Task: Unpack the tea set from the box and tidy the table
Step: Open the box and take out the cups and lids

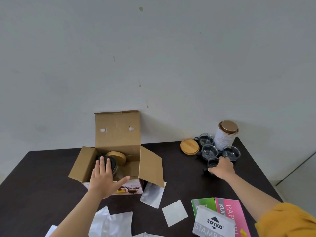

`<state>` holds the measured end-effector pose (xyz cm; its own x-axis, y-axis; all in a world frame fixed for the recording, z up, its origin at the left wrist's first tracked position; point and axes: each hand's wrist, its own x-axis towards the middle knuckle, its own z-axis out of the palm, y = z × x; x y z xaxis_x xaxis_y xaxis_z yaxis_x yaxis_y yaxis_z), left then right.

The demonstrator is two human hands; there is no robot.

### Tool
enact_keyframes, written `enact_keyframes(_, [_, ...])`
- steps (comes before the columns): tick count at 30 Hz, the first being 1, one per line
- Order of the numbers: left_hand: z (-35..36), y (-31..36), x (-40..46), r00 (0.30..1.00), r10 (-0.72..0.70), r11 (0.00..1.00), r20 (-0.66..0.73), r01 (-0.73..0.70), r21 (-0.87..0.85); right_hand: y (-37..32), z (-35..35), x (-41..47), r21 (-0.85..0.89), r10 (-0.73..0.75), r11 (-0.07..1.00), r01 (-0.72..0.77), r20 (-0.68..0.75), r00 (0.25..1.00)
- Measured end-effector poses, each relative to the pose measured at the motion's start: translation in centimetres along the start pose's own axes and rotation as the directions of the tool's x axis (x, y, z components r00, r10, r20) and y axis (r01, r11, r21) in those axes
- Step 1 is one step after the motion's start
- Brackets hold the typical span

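Note:
An open cardboard box (118, 132) stands on the dark table (42, 177) against the wall. Inside lie a glass teapot with a black lid (112, 164) and a round wooden coaster (118, 155). My left hand (104, 178) reaches into the box with straight fingers lying on the teapot's black lid. My right hand (221, 168) grips a small glass cup (212, 162) standing on the table. Three more glass cups (209, 150) stand just behind it.
A stack of wooden coasters (189, 146) and a white tin with a copper lid (225, 134) stand at the back right. Plastic wrappers (152, 194), a white paper square (174, 214) and green, pink and grey packets (213, 223) lie near the front edge.

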<state>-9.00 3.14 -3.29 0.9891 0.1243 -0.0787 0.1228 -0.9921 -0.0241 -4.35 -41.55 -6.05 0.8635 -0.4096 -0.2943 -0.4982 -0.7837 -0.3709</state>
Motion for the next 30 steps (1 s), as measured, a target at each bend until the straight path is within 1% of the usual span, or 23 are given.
enact_keyframes(4, [-0.1,-0.1,-0.1,1.000,0.014,1.000,0.001,-0.014,-0.013,-0.2,0.3,0.2,-0.024,0.002,1.000,-0.002,-0.005,1.000])
enact_keyframes(8, [-0.2,0.0,-0.1,1.000,0.021,0.999,0.000,-0.021,-0.024,-0.3,0.2,0.0,-0.009,-0.008,1.000,0.008,0.000,1.000])
enact_keyframes(11, [-0.2,-0.1,-0.1,1.000,0.020,1.000,0.010,-0.020,-0.022,-1.4,0.8,-1.0,-0.085,-0.051,0.995,0.042,-0.109,0.993])
enact_keyframes(13, [-0.3,-0.1,-0.1,1.000,0.022,1.000,0.013,-0.022,-0.011,-3.2,1.4,-2.4,-0.090,-0.143,0.987,0.130,-0.154,0.978])
enact_keyframes(14, [-0.3,-0.1,-0.1,1.000,0.022,1.000,0.017,-0.022,-0.008,-4.5,1.7,-3.3,-0.065,-0.195,0.980,0.188,-0.148,0.970])
enact_keyframes(16, [-0.4,-0.2,-0.2,0.999,0.022,1.000,0.037,-0.021,-0.009,-7.6,2.4,-5.2,0.041,-0.267,0.961,0.274,-0.126,0.956])
enact_keyframes(20, [-0.7,-0.3,-0.3,0.997,0.038,0.999,0.061,-0.036,-0.031,-14.7,3.6,-9.4,0.251,-0.342,0.902,0.350,-0.079,0.937])
enact_keyframes(23, [-1.1,-0.5,-0.4,0.995,0.056,0.998,0.081,-0.054,-0.038,-19.8,4.7,-12.0,0.352,-0.422,0.836,0.422,-0.081,0.903])
enact_keyframes(26, [-1.3,-0.8,-0.2,0.994,0.082,0.996,0.070,-0.080,-0.040,-24.0,6.1,-14.0,0.413,-0.462,0.796,0.443,-0.060,0.885])
enact_keyframes(28, [-1.5,-1.0,-0.1,0.993,0.098,0.995,0.059,-0.096,-0.039,-26.5,6.7,-15.0,0.419,-0.473,0.800,0.429,0.002,0.881])
enact_keyframes(30, [-1.5,-1.1,0.0,0.992,0.109,0.993,0.058,-0.106,-0.047,-28.7,7.7,-15.2,0.434,-0.443,0.824,0.365,0.092,0.892])
